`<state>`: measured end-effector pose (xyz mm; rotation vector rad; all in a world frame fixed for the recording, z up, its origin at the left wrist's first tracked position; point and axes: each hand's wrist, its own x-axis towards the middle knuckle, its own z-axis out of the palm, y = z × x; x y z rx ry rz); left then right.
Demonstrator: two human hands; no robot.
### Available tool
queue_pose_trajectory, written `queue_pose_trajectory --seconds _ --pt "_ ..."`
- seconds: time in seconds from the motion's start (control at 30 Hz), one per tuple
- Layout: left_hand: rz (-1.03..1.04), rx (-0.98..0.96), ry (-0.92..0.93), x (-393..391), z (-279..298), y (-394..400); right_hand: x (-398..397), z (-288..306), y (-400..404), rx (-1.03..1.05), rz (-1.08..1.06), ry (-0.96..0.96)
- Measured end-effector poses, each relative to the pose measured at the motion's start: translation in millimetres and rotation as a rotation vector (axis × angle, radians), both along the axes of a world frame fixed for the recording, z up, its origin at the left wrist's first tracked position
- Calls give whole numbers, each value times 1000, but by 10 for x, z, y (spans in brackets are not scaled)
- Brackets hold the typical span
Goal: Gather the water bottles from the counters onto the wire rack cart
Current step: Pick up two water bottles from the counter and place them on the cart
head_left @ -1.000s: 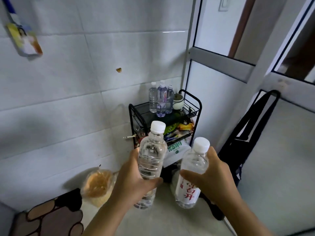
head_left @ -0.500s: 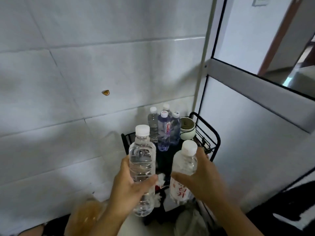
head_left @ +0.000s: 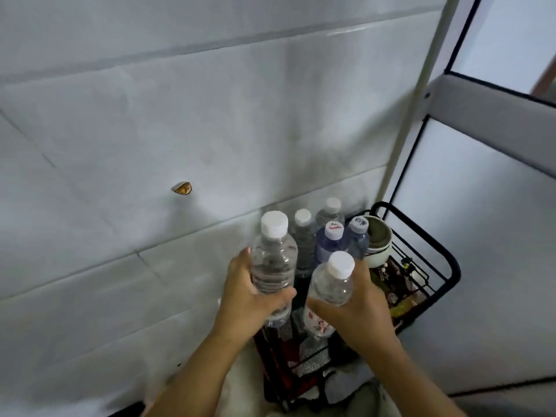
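While both hands hover above the wire rack cart (head_left: 445, 266), the step in hand looks like delivery — two bottles ready to set down. The left hand (head_left: 249, 299) has its fingers (head_left: 282, 296) wrapped round a clear bottle (head_left: 273, 260); the right hand (head_left: 358, 311) clasps a red-labelled bottle (head_left: 328, 293). Next, each must be lowered upright into free shelf space just in front of the standing bottles (head_left: 331, 239) — without knocking them.

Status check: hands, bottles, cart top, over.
Left hand gripping clear bottle. Right hand gripping red-labelled bottle. Both above cart; four bottles, bowl crowd top shelf.
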<state>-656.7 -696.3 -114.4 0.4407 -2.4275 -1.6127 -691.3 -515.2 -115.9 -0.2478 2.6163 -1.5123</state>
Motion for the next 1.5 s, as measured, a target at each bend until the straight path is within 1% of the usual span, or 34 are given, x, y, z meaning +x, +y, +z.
queue_pose_trajectory --seconds 0.23,0.3,0.43,0.57,0.8,1.0,1.13,1.27,1.4,1.5 --pt "-116 -57 -90 -685 -437 -476 -208 -319 -427 2 -183 -120" --pt "-167 -79 -113 -802 -554 -544 -236 -386 -499 7 -211 -143" --pt "-246 -61 -135 -975 -706 -592 -261 -486 -600 12 -254 -181" --pt "-279 -54 -142 -1036 -785 -597 -276 -582 -661 2 -273 -202" --pt "-313 -20 -144 -1099 -891 -613 -333 -665 -747 -6 -290 -165" --pt "-328 -49 -124 -1100 -910 -598 -355 -709 -820 46 -309 -31" --pt "-373 -41 -117 -1096 -907 -619 -356 -722 -825 60 -311 -39" --pt "-419 -34 -55 -1094 -860 -605 -342 -723 -828 93 -315 -36" --pt "-454 -36 -33 -1032 -757 -589 -313 -667 -812 107 -297 -49" --pt "-428 -73 -27 -929 -748 -648 -254 -548 -764 144 -270 -35"
